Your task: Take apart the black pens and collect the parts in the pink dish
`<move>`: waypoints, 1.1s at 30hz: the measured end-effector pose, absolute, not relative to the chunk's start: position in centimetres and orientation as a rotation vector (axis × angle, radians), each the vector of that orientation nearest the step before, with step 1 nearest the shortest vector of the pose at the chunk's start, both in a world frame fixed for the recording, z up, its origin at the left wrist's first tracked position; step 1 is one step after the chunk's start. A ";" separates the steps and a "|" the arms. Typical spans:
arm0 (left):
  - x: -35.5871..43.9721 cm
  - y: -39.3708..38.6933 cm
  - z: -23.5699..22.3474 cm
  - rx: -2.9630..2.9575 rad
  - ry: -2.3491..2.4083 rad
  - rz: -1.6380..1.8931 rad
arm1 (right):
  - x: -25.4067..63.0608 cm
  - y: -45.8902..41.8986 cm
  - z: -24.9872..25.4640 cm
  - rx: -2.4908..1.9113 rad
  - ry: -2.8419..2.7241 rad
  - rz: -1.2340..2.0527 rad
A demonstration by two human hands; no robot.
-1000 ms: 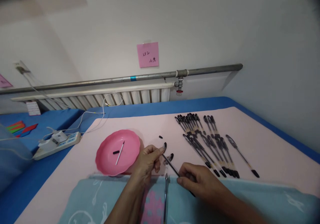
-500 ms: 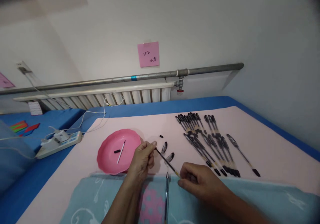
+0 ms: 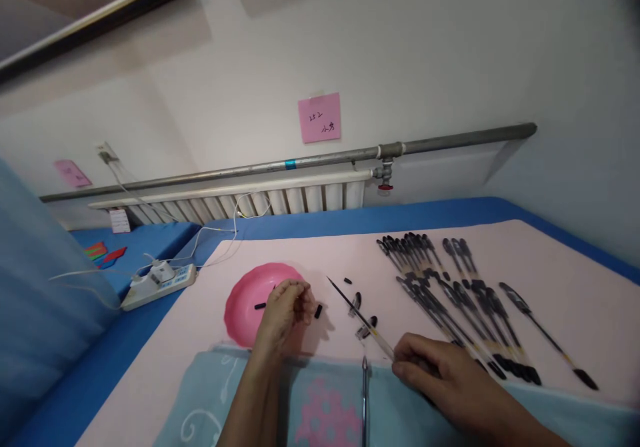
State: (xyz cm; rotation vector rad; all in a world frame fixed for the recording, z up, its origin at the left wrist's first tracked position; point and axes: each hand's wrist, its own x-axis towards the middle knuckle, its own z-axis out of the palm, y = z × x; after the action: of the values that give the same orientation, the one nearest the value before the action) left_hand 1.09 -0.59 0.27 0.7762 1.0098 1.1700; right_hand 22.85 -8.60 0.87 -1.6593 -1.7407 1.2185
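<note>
My right hand [image 3: 440, 380] is closed on a thin pen refill [image 3: 357, 314] that slants up to the left, its tip free in the air. My left hand [image 3: 285, 310] hovers at the right rim of the pink dish [image 3: 240, 300], fingers pinched together; a small black cap [image 3: 318, 311] sits right beside the fingertips, and I cannot tell whether they grip it. A black piece [image 3: 259, 306] lies in the dish. Two clear pen caps [image 3: 367, 326] and another small black bit [image 3: 348, 280] lie on the pink mat [image 3: 575, 287]. An empty pen barrel [image 3: 365, 400] rests on the light blue towel [image 3: 320, 407].
Several black pens [image 3: 450, 287] lie in rows on the mat to the right. A white power strip [image 3: 160, 284] with cables sits on the blue cover at left. A radiator [image 3: 260, 200] and pipe run along the wall, under a pink note [image 3: 320, 118].
My left hand let go of the refill's tip and moved left to the dish rim with a small black cap beside it. The right hand still holds the refill. The view shifted left.
</note>
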 end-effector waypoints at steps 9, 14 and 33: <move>3.6 -2.2 0.6 0.897 0.979 0.922 | 22.0 -8.9 1.2 -1.587 -1.722 1.355; -1.6 0.0 1.2 1.045 1.376 1.290 | 22.4 -8.7 1.0 -1.594 -1.723 1.365; -7.0 2.2 -1.2 1.751 2.245 0.479 | 23.3 -8.1 0.9 -1.676 -1.731 1.237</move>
State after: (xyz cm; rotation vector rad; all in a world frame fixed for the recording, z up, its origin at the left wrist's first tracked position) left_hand -6.98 2.21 -1.24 1.7512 2.2454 0.4792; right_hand 23.27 -8.14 0.93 -1.6763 -1.7312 1.2367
